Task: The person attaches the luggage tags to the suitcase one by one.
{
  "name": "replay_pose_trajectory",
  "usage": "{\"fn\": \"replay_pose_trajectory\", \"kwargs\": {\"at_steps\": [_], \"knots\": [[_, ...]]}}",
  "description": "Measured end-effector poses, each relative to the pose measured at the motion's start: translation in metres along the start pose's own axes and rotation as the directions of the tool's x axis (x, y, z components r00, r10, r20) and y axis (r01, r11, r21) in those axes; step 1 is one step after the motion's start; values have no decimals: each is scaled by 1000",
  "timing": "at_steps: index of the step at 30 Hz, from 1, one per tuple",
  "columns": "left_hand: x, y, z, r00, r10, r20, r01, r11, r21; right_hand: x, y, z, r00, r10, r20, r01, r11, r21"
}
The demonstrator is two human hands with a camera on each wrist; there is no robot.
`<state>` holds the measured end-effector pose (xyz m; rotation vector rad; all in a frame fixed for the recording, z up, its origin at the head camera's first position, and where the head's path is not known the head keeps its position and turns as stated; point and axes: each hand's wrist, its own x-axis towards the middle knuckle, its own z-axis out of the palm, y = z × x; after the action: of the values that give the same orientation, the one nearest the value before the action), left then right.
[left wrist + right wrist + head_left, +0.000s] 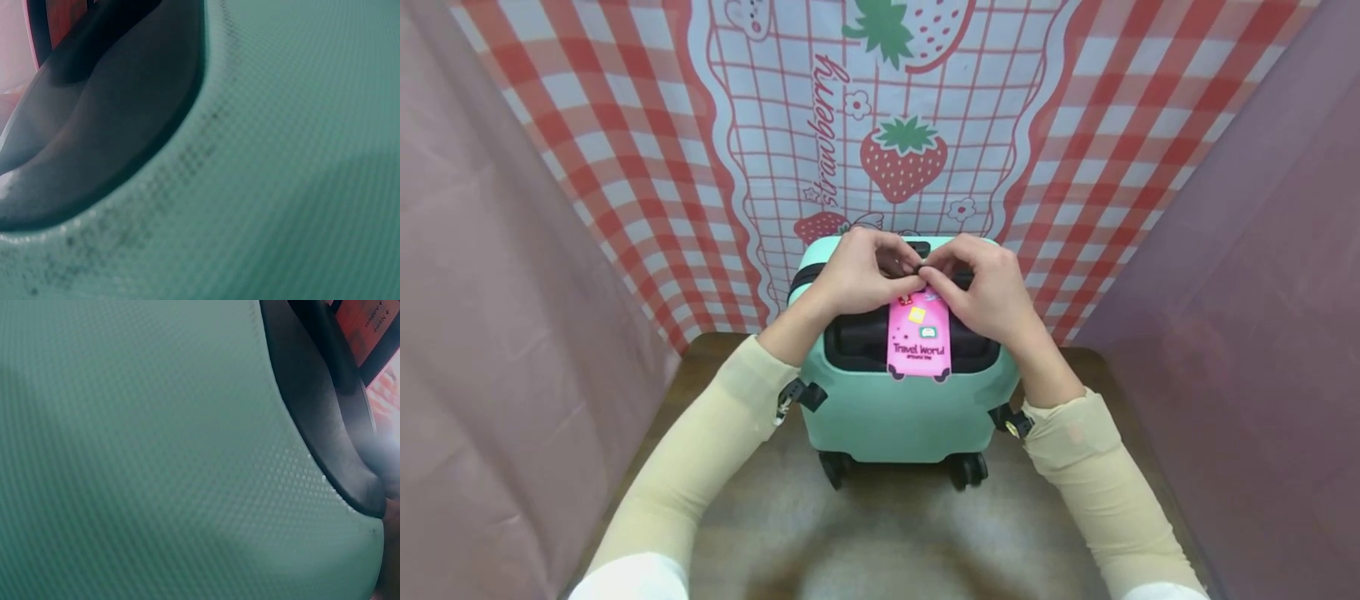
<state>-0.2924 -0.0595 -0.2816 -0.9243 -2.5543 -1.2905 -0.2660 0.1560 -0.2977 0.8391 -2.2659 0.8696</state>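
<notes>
A mint-green suitcase (902, 421) stands upright with a black handle area (854, 337) on the side facing me. A pink luggage tag (919, 337) printed "Travel World" hangs over that black part. My left hand (861, 271) and right hand (988, 287) meet at the tag's top, thumbs and fingers pinching a small dark strap. The fingers hide most of the strap. Close up, the left wrist view shows the ribbed suitcase shell (287, 156) and a sliver of the tag (65, 19). In the right wrist view the tag's back (370, 325) shows printed name and address lines.
The suitcase's black wheels (967, 471) rest on a brown wooden surface (752, 517). Behind it hangs a red-and-white checked strawberry cloth (902, 167). Pinkish curtains stand at the left (512, 292) and right (1240, 292).
</notes>
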Motion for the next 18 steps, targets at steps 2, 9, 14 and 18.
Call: {"fn": "replay_pose_trajectory", "kwargs": {"at_steps": [2, 9, 14, 18], "knots": [[0, 0, 0, 1000, -1, 0, 1, 1000, -2, -1, 0, 0, 1000, 1, -1, -1, 1000, -7], [0, 0, 1, 1000, 23, -7, -23, 1000, -13, 0, 1, 1, 999, -37, -19, 37, 999, 28], [-1, -1, 0, 1000, 21, -10, -21, 1000, -11, 0, 0, 2, 999, -40, -14, 41, 998, 41], [-1, -1, 1, 1000, 13, -6, -13, 1000, -19, 0, -1, 2, 1000, -28, -5, 28, 999, 20]]}}
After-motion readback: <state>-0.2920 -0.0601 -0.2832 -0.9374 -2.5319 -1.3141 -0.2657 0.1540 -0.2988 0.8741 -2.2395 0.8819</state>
